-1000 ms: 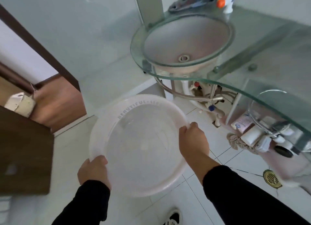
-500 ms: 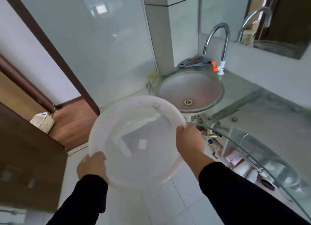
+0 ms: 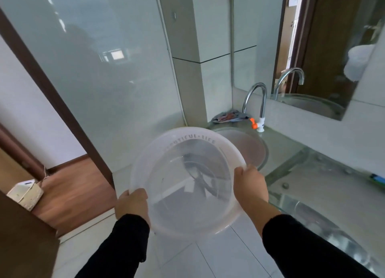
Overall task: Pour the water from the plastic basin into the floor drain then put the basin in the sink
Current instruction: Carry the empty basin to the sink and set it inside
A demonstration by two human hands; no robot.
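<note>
head view: both hands grip basin [image 3: 188, 182] (rim lettering partly legible).

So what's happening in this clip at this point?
A person in black sleeves holds a round translucent plastic basin by its rim, left hand at the near edge and right hand on the right side. The basin looks empty and is raised in front of the round glass sink, partly covering it, but is not set in it. A curved chrome tap stands behind the sink.

A single head-worn camera looks forward and down, close over the sink [image 3: 253, 150] counter corner.
</note>
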